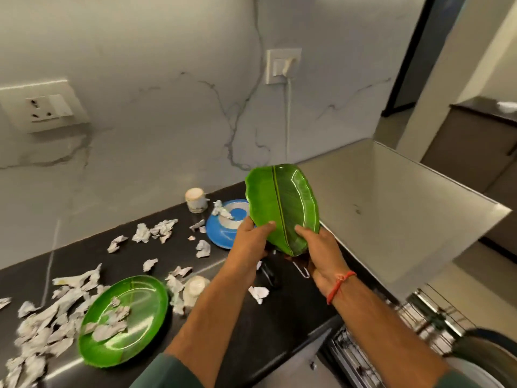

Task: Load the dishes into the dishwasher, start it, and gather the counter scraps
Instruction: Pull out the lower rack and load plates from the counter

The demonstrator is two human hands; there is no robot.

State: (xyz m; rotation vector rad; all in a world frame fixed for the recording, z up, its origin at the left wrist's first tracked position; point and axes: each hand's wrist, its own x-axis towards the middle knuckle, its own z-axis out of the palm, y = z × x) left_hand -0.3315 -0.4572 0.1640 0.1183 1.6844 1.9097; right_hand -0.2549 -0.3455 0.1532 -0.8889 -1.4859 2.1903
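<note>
Both the left hand (253, 239) and right hand (321, 247) grip a green plate (282, 205) tilted above the desk (279, 309), while another plate (123, 320), blue plate (223, 231) and scraps (42, 326) remain, so loading seems barely begun.

Both forearms reach from bottom edge up toward frame centre, converging. Left hand (250, 240) just left of centre, thumb laid over face of green leaf-shaped plate (282, 208), fingers curled behind its lower edge. Right hand (321, 252) just right of centre, thumb on plate's face, fingers wrapped underneath. Red thread band (340, 287) circles right wrist. Dark green sleeves (167, 372) at both elbows, bottom edge.
</note>
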